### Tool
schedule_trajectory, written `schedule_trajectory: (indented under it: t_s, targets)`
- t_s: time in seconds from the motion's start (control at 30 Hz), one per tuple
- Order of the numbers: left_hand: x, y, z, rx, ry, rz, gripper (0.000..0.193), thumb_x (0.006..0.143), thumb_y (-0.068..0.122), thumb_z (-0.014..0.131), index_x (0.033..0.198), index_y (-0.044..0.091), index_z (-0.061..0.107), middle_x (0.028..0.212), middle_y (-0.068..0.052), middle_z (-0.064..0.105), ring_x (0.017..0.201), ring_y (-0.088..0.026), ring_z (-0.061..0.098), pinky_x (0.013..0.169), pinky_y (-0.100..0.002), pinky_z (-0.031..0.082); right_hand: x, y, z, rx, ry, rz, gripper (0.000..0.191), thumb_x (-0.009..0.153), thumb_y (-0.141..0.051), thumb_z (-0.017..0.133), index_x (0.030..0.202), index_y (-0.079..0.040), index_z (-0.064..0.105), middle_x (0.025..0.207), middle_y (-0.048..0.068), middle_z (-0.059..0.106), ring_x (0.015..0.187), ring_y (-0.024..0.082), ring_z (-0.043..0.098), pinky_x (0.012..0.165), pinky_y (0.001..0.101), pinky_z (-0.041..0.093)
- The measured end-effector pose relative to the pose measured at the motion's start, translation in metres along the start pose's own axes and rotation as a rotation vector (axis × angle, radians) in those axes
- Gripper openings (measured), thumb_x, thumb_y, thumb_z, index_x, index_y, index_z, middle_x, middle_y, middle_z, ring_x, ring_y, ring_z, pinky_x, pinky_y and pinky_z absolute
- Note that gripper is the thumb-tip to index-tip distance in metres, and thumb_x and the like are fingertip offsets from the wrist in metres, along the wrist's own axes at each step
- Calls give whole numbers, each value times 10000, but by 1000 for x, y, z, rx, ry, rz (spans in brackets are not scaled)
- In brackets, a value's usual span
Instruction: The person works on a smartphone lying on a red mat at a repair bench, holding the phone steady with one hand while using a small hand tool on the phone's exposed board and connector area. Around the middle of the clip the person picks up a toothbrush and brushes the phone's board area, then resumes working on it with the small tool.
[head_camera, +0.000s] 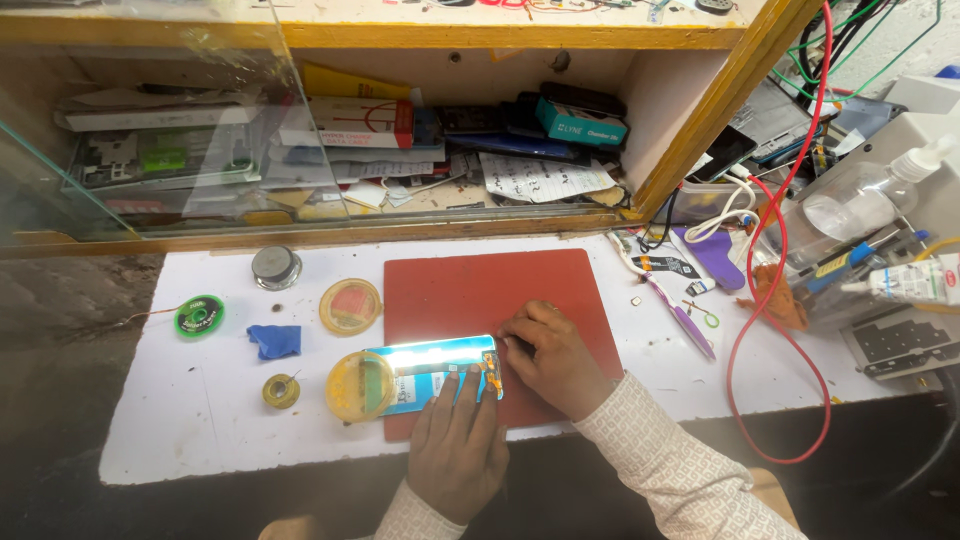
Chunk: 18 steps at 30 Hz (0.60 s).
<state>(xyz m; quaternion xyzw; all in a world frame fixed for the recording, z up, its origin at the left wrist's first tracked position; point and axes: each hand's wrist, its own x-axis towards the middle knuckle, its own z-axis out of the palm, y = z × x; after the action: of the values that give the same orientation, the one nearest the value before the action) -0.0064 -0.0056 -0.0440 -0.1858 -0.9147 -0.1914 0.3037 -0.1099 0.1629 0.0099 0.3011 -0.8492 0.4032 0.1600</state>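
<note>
1. On the white worktop (200, 420) sits a red rectangular mat (470, 285), and right at its near edge lies an opened phone (440, 372), shiny blue back panel up, catching a hard glare.
2. Left hand (455, 445) is flat on the phone's near end, fingers together and pressing down on it, not wrapped around it.
3. Right hand (550, 360) is at the phone's right end, fingers curled and bunched against that edge; whether it pinches a tool there I cannot tell.
4. Just left of the phone, touching its end, a round yellow lid (358, 387) overlaps the mat's corner; a second yellow dish (350, 306) sits beside the mat further back.
5. Further left on the worktop: a green solder-wick reel (199, 316), a crumpled blue cloth (275, 341), a small brass-coloured spool (281, 391) and a round metal tin (275, 267).
6. Right of the mat, a purple-handled tool (685, 322) lies on the white surface, and a red cable (775, 300) loops across it to the front edge.
7. Far right, a clear spray bottle (850, 205) lies tilted among other gear.
8. Behind it all, a wooden shelf (400, 232) with a glass pane (150, 120) at its front is crammed with boxes, papers and phone parts.
</note>
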Motion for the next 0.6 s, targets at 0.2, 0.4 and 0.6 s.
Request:
schedule_trajectory:
  t_s: [0.2,0.4,0.6]
  targets:
    - [1,2,-2,11,-16,-4,458,866,259,638,1261,28,630,1423,-198,562,1311,-384,524,1011,-523,425,-1,-2,-4,59,-19,51,97,833,-4,692,929,-9,702,885,85,651,851,259,658,728,362,540]
    - [1,0,-2,-1,-8,0,456,873,252,637,1267,24,628,1421,-202,562,1311,-388,529,1006,-524,430,2,-3,1,-18,16,-38,90,826,3,698,915,-4,695,882,99,635,865,286,638,765,383,525]
    - [2,1,-4,-14,-3,8,459,874,247,637,1271,18,625,1421,-209,561,1307,-400,530,1000,-526,439,2,-3,-2,76,3,61,78,840,6,679,915,-8,696,894,80,657,858,250,669,736,355,552]
